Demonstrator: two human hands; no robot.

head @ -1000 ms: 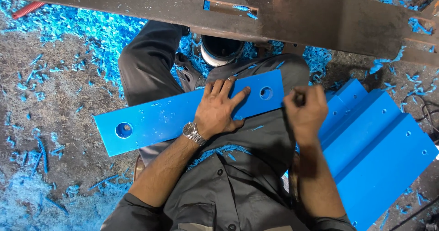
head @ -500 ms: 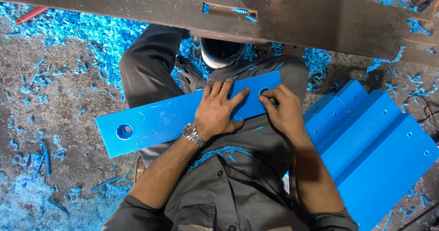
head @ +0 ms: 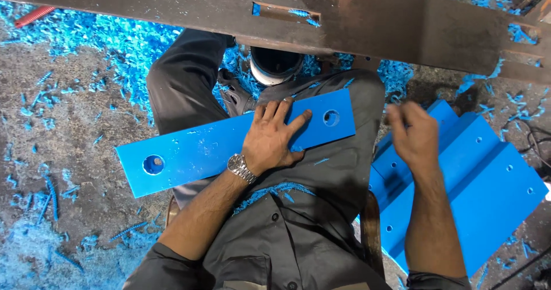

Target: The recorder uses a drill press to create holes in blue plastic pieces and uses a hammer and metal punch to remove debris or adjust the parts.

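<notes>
Two hands in view: left hand [head: 271, 142] lies flat and open, palm down, pressing the long flat blue plastic strip with a round hole near each end [head: 195, 152] across the person's lap. Right hand [head: 414, 134] is blurred, loosely open, gripping nothing, in the air above the stack of blue plastic plates with small holes [head: 488, 192] beside the right thigh. Risk: only one palm pins the strip, and its left end overhangs the knee, so it could tip or slide off onto the concrete floor littered with blue shavings [head: 63, 95]. Shavings on the lap could also let it slip. The rusty steel beam [head: 402, 26] sits just ahead; a jolted strip could knock it.
</notes>
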